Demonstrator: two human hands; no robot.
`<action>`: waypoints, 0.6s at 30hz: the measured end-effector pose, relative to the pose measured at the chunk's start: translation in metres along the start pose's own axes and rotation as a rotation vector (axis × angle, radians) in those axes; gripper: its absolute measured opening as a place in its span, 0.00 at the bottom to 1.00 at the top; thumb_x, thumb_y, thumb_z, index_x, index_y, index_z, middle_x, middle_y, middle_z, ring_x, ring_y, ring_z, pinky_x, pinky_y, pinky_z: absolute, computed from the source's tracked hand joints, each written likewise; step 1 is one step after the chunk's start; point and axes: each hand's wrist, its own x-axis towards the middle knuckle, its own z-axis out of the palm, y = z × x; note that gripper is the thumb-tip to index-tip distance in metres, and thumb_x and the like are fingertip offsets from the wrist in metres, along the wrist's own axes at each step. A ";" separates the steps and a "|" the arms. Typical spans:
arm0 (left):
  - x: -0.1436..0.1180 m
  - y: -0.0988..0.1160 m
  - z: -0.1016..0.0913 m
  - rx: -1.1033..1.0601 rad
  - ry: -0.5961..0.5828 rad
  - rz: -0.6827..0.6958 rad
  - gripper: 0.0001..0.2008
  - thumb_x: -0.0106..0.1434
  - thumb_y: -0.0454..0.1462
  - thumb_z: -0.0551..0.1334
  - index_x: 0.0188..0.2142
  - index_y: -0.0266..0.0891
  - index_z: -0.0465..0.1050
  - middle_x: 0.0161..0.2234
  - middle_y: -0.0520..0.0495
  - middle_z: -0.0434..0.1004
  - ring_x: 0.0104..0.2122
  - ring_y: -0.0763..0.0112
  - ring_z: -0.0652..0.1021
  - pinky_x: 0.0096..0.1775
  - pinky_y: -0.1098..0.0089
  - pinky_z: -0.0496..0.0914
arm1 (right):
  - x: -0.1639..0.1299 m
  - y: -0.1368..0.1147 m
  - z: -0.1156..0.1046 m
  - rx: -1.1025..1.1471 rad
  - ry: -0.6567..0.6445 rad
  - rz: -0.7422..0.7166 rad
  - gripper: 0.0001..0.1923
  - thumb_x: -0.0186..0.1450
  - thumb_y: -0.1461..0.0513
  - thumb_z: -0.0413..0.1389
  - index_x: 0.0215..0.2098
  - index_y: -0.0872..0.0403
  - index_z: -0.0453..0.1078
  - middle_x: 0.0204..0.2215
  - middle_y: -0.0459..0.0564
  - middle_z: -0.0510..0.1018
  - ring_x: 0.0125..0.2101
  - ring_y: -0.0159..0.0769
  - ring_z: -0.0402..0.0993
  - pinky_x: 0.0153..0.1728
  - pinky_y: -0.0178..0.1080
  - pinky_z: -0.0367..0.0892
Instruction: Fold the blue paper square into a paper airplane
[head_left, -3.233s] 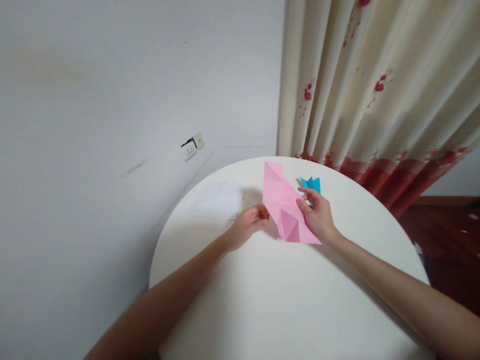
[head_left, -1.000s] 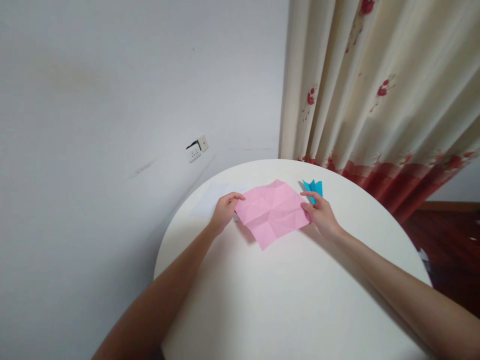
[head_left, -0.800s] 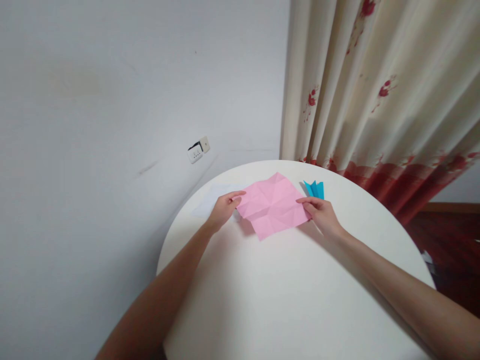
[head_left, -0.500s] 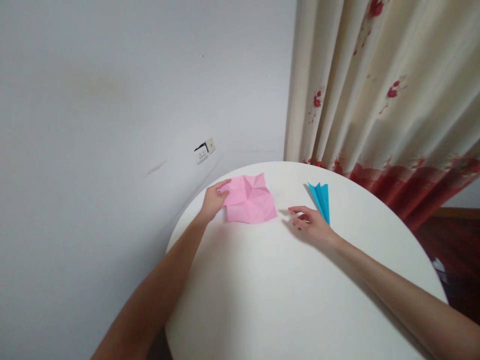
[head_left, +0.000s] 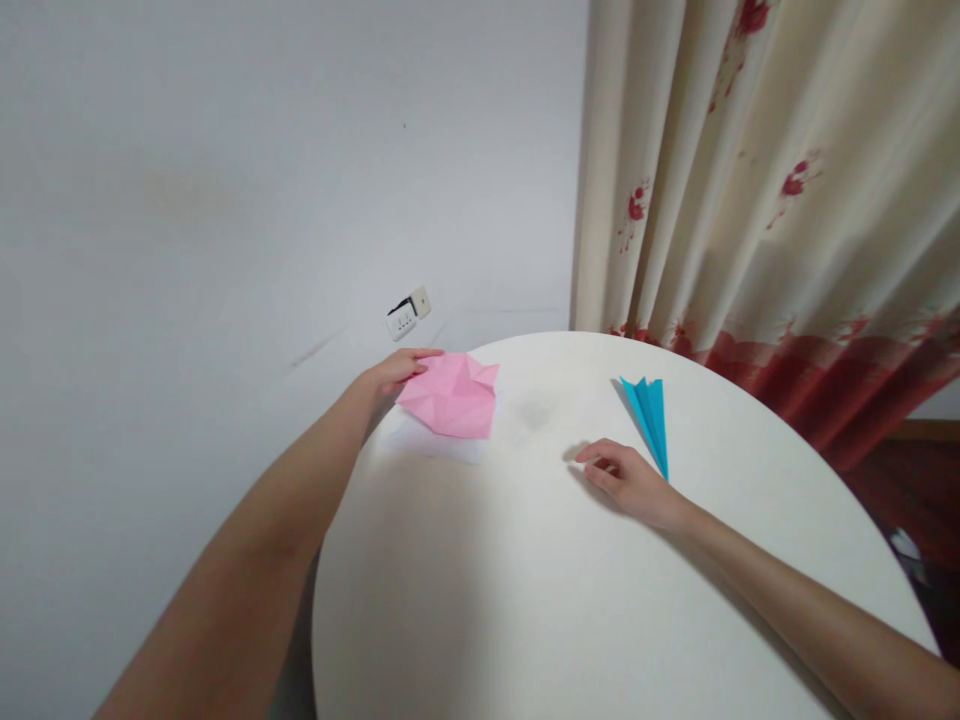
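Observation:
A creased sheet of pink paper is pinched at its far left corner by my left hand. The sheet hangs just above the table's left side, with its shadow below. My right hand rests low over the table, fingers apart and slightly curled, holding nothing. Just beyond the right hand lies a blue paper folded into pleats, fanned at the far end and narrowing to a point near my wrist.
Both hands are over a round white table. A pale wall with a socket stands close on the left. Long cream curtains with red flowers hang behind the table on the right.
My left hand has moved left, lifting the pink paper and carrying it along toward the table's left edge. My right hand has stayed nearly in place beside the blue paper.

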 end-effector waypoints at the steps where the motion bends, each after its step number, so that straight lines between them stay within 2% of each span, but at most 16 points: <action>1: 0.001 0.000 -0.002 -0.019 0.007 0.007 0.25 0.49 0.24 0.66 0.49 0.32 0.79 0.44 0.34 0.82 0.33 0.65 0.81 0.35 0.67 0.76 | 0.000 0.000 0.000 0.001 -0.001 0.002 0.13 0.64 0.52 0.60 0.38 0.52 0.79 0.37 0.52 0.80 0.27 0.34 0.72 0.32 0.40 0.69; 5: -0.003 0.004 -0.006 -0.097 0.013 0.093 0.30 0.54 0.27 0.68 0.58 0.35 0.73 0.50 0.34 0.80 0.37 0.67 0.81 0.38 0.69 0.76 | 0.001 0.004 0.000 0.022 -0.003 0.013 0.14 0.64 0.51 0.60 0.35 0.52 0.78 0.34 0.51 0.80 0.27 0.35 0.72 0.30 0.40 0.69; 7: -0.012 0.010 -0.004 -0.130 -0.056 0.134 0.35 0.52 0.28 0.71 0.61 0.35 0.71 0.52 0.33 0.79 0.39 0.65 0.82 0.38 0.70 0.76 | 0.002 0.006 0.002 0.032 0.009 0.024 0.14 0.64 0.50 0.59 0.35 0.52 0.78 0.34 0.51 0.80 0.27 0.36 0.72 0.31 0.41 0.69; 9: -0.028 0.019 0.004 -0.159 -0.176 0.155 0.40 0.49 0.28 0.73 0.63 0.36 0.69 0.54 0.33 0.77 0.40 0.64 0.82 0.38 0.70 0.76 | 0.003 0.006 0.005 0.041 0.045 0.038 0.14 0.64 0.50 0.59 0.36 0.52 0.77 0.35 0.52 0.81 0.29 0.38 0.74 0.33 0.43 0.71; 12: -0.058 0.034 0.026 -0.178 -0.280 0.186 0.44 0.47 0.31 0.76 0.64 0.39 0.67 0.54 0.33 0.77 0.45 0.56 0.82 0.39 0.66 0.77 | 0.005 0.004 0.012 0.079 0.136 0.063 0.19 0.61 0.49 0.62 0.45 0.52 0.76 0.41 0.55 0.80 0.36 0.42 0.76 0.37 0.46 0.73; 15: -0.090 0.043 0.055 -0.224 -0.342 0.209 0.45 0.45 0.35 0.77 0.63 0.41 0.68 0.53 0.35 0.78 0.50 0.48 0.80 0.42 0.62 0.78 | 0.006 -0.005 0.019 0.158 0.253 0.108 0.36 0.54 0.47 0.68 0.57 0.50 0.70 0.55 0.60 0.74 0.48 0.48 0.73 0.43 0.50 0.75; 17: -0.108 0.043 0.075 -0.272 -0.388 0.220 0.47 0.43 0.39 0.78 0.63 0.41 0.68 0.52 0.34 0.78 0.50 0.46 0.80 0.42 0.61 0.78 | 0.003 -0.017 0.021 0.234 0.275 0.122 0.43 0.50 0.45 0.70 0.61 0.49 0.67 0.61 0.61 0.68 0.54 0.52 0.70 0.47 0.53 0.73; 18: -0.116 0.042 0.084 -0.292 -0.423 0.215 0.47 0.42 0.41 0.78 0.63 0.42 0.68 0.52 0.34 0.78 0.50 0.45 0.80 0.42 0.61 0.78 | 0.001 -0.024 0.021 0.282 0.255 0.111 0.43 0.51 0.44 0.69 0.60 0.49 0.67 0.61 0.61 0.69 0.55 0.53 0.69 0.48 0.53 0.73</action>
